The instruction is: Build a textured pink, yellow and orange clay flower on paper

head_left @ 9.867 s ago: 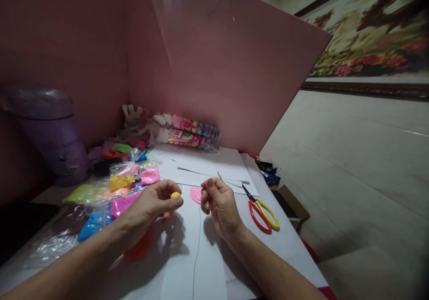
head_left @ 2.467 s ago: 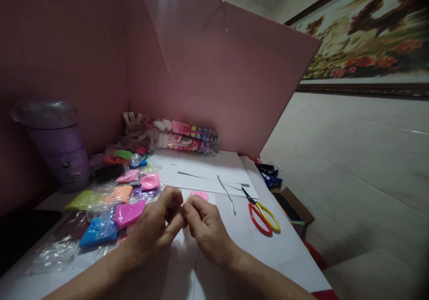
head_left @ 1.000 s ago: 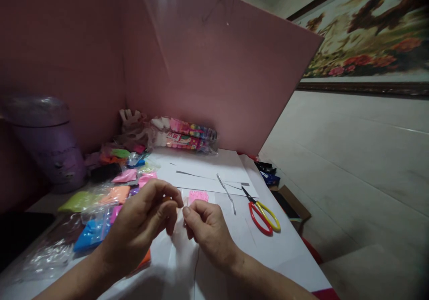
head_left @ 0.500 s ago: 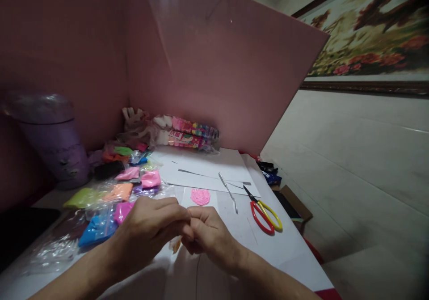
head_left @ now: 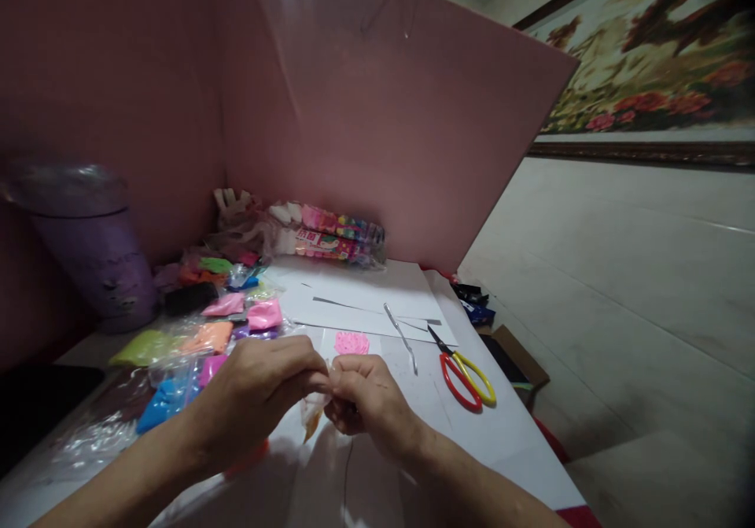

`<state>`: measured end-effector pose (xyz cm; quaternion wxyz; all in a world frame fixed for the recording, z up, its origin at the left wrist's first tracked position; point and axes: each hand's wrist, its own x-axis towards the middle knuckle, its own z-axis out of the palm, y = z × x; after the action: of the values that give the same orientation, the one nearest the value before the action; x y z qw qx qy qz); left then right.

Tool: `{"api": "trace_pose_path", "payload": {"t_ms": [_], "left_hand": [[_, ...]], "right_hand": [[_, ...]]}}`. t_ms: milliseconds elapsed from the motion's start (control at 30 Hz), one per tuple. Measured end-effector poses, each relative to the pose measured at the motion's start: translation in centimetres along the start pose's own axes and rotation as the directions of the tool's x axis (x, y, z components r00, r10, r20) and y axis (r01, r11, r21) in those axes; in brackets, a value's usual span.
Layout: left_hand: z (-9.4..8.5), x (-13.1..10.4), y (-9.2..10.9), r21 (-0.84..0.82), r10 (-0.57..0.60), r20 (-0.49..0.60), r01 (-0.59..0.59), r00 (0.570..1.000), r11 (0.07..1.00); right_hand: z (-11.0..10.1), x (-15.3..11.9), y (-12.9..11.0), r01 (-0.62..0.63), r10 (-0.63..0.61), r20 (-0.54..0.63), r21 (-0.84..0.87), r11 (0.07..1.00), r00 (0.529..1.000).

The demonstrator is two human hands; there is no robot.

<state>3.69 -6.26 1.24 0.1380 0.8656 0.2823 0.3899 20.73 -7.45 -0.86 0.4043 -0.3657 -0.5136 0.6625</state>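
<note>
My left hand [head_left: 265, 390] and my right hand [head_left: 369, 394] meet above the front of the white table, their fingertips pinched together. Between them hangs a small clear plastic bag [head_left: 312, 414] with something orange-brown at its lower end. Both hands seem to grip the bag's top edge, though the fingers hide much of it. A flat pink textured disc [head_left: 352, 343] lies just beyond my fingers. To the right rest a thin silver tool [head_left: 402, 339] and scissors [head_left: 465, 374] with one red and one yellow handle.
Bags of coloured clay [head_left: 206, 339] cover the left side, beside a purple tumbler [head_left: 100, 252]. White paper [head_left: 366, 292] with dark strips lies behind the disc. Packaged clay [head_left: 330, 237] stands by the pink partition [head_left: 377, 119]. A box [head_left: 519, 363] is past the right edge.
Both hands have risen slightly, and more of the clear bag shows between them. Something orange-red now shows under my left wrist.
</note>
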Motion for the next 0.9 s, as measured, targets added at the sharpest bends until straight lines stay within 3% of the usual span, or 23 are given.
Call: {"api": "trace_pose_path", "payload": {"t_ms": [233,367,533,700,800,900], "left_hand": [[-0.6,-0.1,0.5,0.009,0.025,0.039,-0.026,0.999,1.000],[-1.1,0.0,1.0,-0.034,0.006,0.145,-0.001,0.989,0.999],[-1.6,0.1,1.1,-0.086,-0.054,0.339,0.088,0.939,0.992],[-1.2,0.2,1.2,0.005,0.078,0.203,-0.080,0.976,0.997],[-1.2,0.2,1.6,-0.001,0.083,0.097,-0.083,0.992,0.997],[-1.3,0.3,1.3,0.003,-0.045,-0.065,0.045,0.997,0.999]], "right_hand": [[0.0,0.0,-0.3,0.007,-0.008,-0.047,-0.014,1.000,0.999],[-0.1,0.0,-0.6,0.031,-0.030,-0.060,0.015,0.999,0.998],[-0.8,0.1,-1.5,0.021,-0.019,-0.017,0.107,0.994,1.000],[-1.5,0.4,-1.5,-0.079,0.070,0.112,0.074,0.994,0.991],[-1.5,0.6,-1.0,0.095,-0.096,-0.019,-0.072,0.993,0.995],[-1.5,0.4,-0.9,0.257,-0.293,-0.134,-0.234,0.938,0.947]]}}
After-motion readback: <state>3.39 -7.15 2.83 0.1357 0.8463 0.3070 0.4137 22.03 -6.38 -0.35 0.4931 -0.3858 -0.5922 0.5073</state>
